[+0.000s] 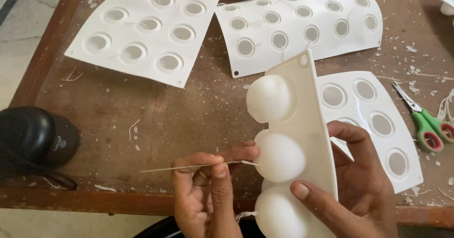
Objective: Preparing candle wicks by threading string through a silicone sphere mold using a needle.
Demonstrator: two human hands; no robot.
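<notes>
Two hands work one white mould [302,138], held on edge above the table [189,115] so its round cup bottoms face left. Right hand [359,186] grips it, thumb across the front, fingers behind, steadying it. Left hand [203,190] pinches a thin needle [189,167] between thumb and forefinger, tip touching the middle cup. Scissors [425,124] lie to the right, more moulds [146,25] flat beyond.

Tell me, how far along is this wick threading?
Done, it seems: the far mould shows thin strings at several holes. In hand: the right hand holds a mould on edge, while the left hand points a needle at its middle dome. Left, probably: the left mould and the one under the right hand show hardly any strings.
</notes>
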